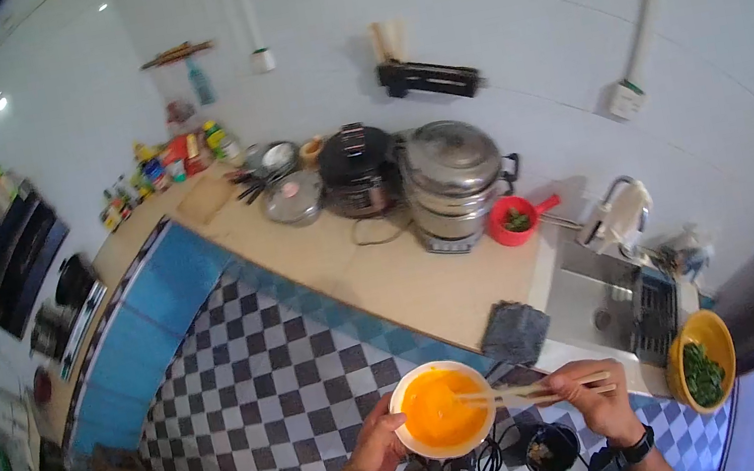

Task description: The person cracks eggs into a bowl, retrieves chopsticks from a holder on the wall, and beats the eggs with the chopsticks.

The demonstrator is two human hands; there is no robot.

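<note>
My left hand (377,445) is closed on the rim of a white bowl (403,438), thumb over the edge. Inside the bowl is bright orange-yellow beaten egg (439,414). My right hand (596,399) grips a pair of chopsticks (521,394), whose tips dip into the egg from the right. The bowl is held up in front of my body, above the checkered floor. Dark bands circle both of my wrists.
A counter (341,262) carries a steel steamer pot (455,176), a black electric cooker (355,169) and a red pot (512,220) with greens. Right of these are a sink (594,293) and a yellow basin (717,332) of leaves. A dark bin (551,450) stands below.
</note>
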